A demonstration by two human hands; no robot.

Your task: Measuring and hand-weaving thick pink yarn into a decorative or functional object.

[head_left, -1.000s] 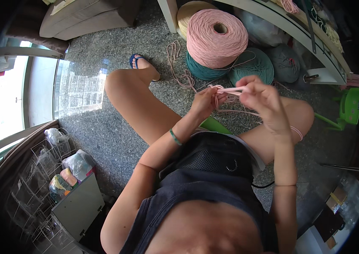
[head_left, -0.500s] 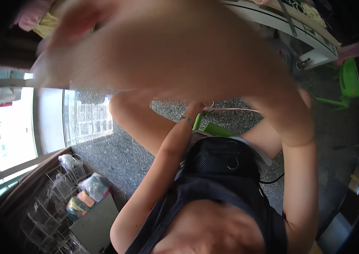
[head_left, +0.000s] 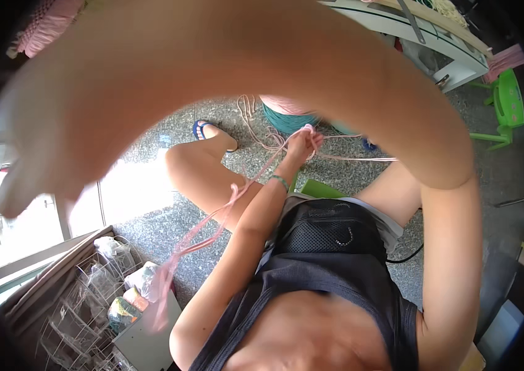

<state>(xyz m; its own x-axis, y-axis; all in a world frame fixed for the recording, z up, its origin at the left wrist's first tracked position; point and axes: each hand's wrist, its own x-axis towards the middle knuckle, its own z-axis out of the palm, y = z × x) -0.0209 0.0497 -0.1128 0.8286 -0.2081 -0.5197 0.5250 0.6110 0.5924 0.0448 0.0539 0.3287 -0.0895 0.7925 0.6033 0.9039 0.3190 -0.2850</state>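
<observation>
My left hand [head_left: 302,143] is held out low in front of me and is shut on pink cord [head_left: 225,207]. From that hand, strands of the cord run down to the left, close to the camera and blurred. Other strands lead right across the floor. My right hand [head_left: 120,93] is raised very near the camera. It fills the upper left as a large blur, and I cannot see what it holds. Behind my left hand stands a teal yarn spool [head_left: 287,120], with the edge of a pink spool [head_left: 280,104] just above it. My raised arm hides most of both.
I sit on a green stool [head_left: 321,187] over a speckled stone floor, with a blue sandal [head_left: 203,128] on my foot. At lower left is a wire rack [head_left: 89,297] holding bagged items. A white table frame [head_left: 447,43] and a small green chair [head_left: 509,99] are at upper right.
A second ago both hands worked the cord together in front of me. My right arm has since swung up across the camera, and long strands now stretch from my left hand toward the lens.
</observation>
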